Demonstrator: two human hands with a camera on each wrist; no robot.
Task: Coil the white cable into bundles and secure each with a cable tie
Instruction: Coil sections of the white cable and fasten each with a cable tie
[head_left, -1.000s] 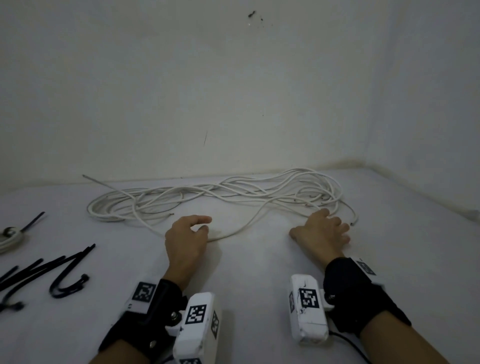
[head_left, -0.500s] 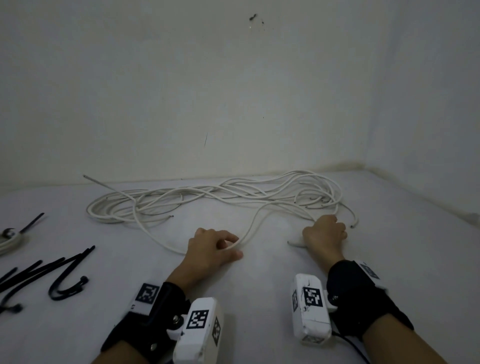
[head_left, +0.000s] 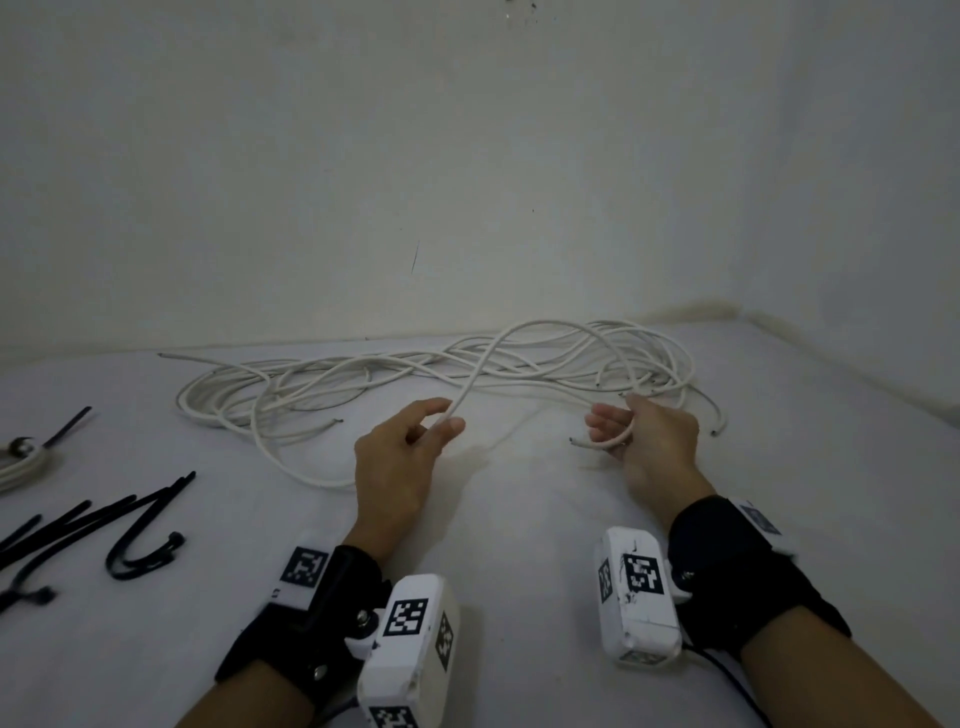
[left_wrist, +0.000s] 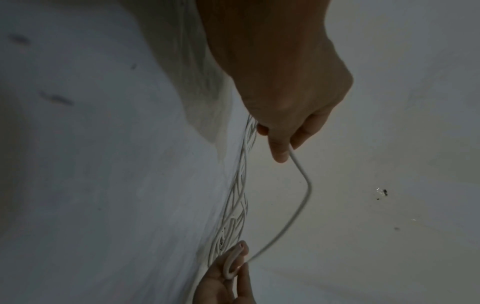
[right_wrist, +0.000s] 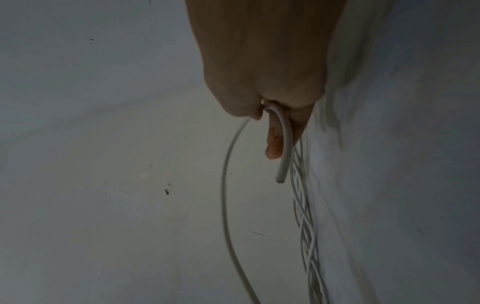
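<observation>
1. The white cable (head_left: 447, 371) lay in a loose, tangled heap on the far half of the bench (head_left: 519, 519), close to the wall (head_left: 467, 182).
2. The left hand (head_left: 397, 465) was raised above the bench and pinched one strand of the cable between thumb and fingertips; the remaining fingers were loosely curled.
3. From that pinch the strand rose in an arch over the heap and came down to the right hand (head_left: 649, 441).
4. The right hand had its fingers curled round the strand near its cut end (head_left: 573, 440), which protruded leftward from the grip.
5. The right wrist view confirmed the stub hanging out of the closed fingers (right_wrist: 272, 144).
6. Black cable ties (head_left: 104, 525) lay loose at the left of the bench, well apart from both hands.
7. A coiled white bundle (head_left: 15, 462) sat at the far left edge, partly out of view.
</observation>
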